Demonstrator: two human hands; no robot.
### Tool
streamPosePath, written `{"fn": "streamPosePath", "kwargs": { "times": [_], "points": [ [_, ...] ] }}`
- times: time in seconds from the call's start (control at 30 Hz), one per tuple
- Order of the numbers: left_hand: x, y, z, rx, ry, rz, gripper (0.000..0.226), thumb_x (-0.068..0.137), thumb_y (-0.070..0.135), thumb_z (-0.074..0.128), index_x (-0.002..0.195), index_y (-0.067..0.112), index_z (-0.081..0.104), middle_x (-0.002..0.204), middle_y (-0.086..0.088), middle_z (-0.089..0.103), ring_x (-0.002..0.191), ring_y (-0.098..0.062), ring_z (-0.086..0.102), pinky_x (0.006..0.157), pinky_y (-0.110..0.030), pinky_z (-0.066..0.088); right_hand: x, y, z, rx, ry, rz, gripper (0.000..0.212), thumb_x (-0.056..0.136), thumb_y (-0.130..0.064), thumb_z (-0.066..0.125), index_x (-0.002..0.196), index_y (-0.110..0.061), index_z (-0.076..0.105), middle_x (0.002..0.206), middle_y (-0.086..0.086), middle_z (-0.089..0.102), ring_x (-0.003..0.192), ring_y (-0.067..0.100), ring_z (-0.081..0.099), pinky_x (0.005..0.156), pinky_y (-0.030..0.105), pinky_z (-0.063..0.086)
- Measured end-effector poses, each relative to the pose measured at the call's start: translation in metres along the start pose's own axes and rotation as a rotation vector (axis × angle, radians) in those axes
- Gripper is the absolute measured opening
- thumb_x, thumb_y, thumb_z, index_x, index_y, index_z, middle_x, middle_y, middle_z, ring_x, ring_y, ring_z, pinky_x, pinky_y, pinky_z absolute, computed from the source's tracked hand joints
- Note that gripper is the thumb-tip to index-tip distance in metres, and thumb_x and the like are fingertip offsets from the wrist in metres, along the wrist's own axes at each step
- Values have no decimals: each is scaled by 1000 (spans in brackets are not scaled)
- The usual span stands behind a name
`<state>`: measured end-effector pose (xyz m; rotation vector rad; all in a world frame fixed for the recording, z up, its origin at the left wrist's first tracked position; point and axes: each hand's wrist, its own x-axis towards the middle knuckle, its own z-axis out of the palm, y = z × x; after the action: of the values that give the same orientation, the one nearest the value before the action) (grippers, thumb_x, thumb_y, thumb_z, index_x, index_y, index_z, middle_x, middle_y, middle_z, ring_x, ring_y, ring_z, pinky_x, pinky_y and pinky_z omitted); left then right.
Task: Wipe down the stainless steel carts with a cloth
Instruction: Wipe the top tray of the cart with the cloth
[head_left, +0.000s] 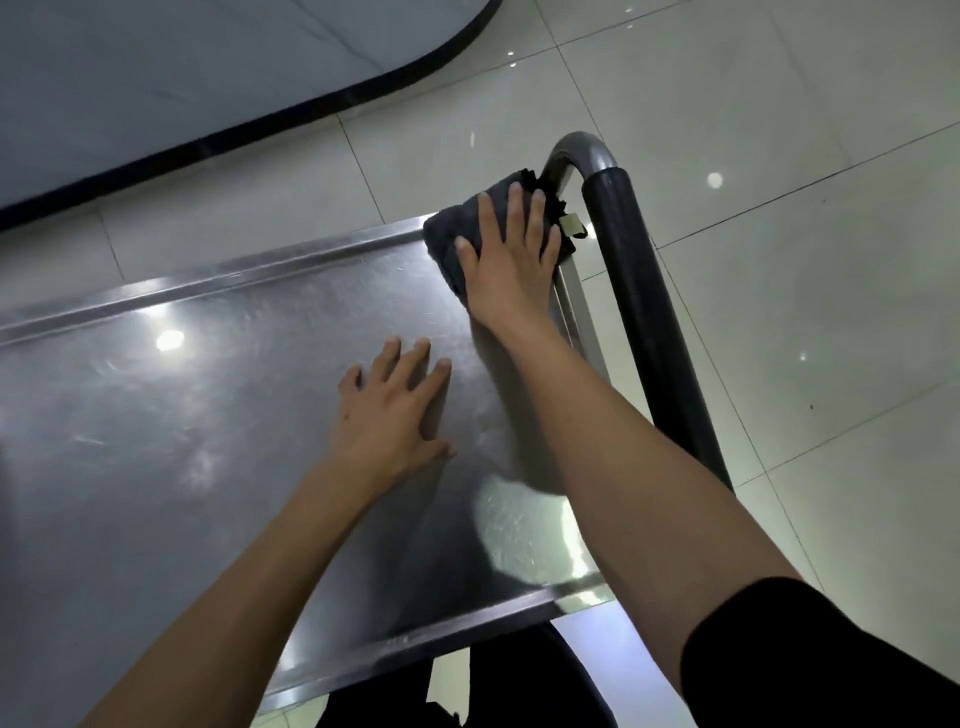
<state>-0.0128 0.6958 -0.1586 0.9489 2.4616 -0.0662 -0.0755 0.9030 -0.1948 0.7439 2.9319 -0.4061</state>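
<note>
1. Two bare forearms of yours reach out over the cart top (208, 415), both coming in from about 6 o'clock and angling toward 12.
2. Your right hand (511, 260) lies palm down on the dark cloth (447, 234), fingers straight and slightly spread, pressing it flat rather than gripping it. The thumb points off toward 9 o'clock along the cloth's near edge.
3. That cloth sits bunched in the far corner of the cart top, at about 1 o'clock from the middle of the tray, touching the raised rim there. A small pale tag (571, 226) sticks out of it at 3 o'clock from your fingertips.
4. Your right arm runs long and nearly straight, its black sleeve (831, 649) showing at the lower right.
5. Your left hand (392, 410) rests palm down on bare steel near the tray's middle, fingers straight and fanned toward 12 o'clock, thumb out to 3 o'clock, holding nothing. It lies at about 7 o'clock from the right hand, well apart from the cloth.
6. Just beside the cloth, at 3 o'clock, the cart handle (639, 291) curves over, grey metal at the bend and black-sleeved below.
7. Pale floor tiles (779, 104) surround the cart; a dark-edged grey surface (156, 62) lies at 11 o'clock.
</note>
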Motion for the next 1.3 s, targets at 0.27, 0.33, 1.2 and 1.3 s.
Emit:
{"fn": "streamPosePath", "kwargs": {
  "times": [0.27,0.33,1.2,1.3],
  "points": [
    [-4,5,6,-71,-10,-1,102,83,66,63,159,33,3,167,1,-16,153,-28,-17,120,-61,11,-68,30,-8,-19,-31,3,61,102,-51,28,158,-27,18,167,5,5,153,29,-7,122,52,2],
    [-5,4,7,-95,1,2,102,84,65,64,159,33,3,167,1,-16,153,-28,-18,120,-63,9,-102,38,-4,-34,-34,24,61,103,-51,28,157,-27,18,167,5,5,153,29,-6,122,52,2],
    [-23,-9,16,-86,206,-43,79,87,74,49,141,19,36,157,-9,24,146,-36,22,105,-68,30,-372,29,34,-79,-27,246,58,105,-51,28,157,-26,25,166,9,12,153,33,0,122,56,10],
    [-25,-24,18,-161,285,-63,57,94,56,53,135,16,48,158,-15,26,145,-37,26,109,-61,29,-349,24,35,-78,-31,224,59,105,-52,25,158,-26,21,166,10,8,153,34,-3,122,56,8]
  ]
}}
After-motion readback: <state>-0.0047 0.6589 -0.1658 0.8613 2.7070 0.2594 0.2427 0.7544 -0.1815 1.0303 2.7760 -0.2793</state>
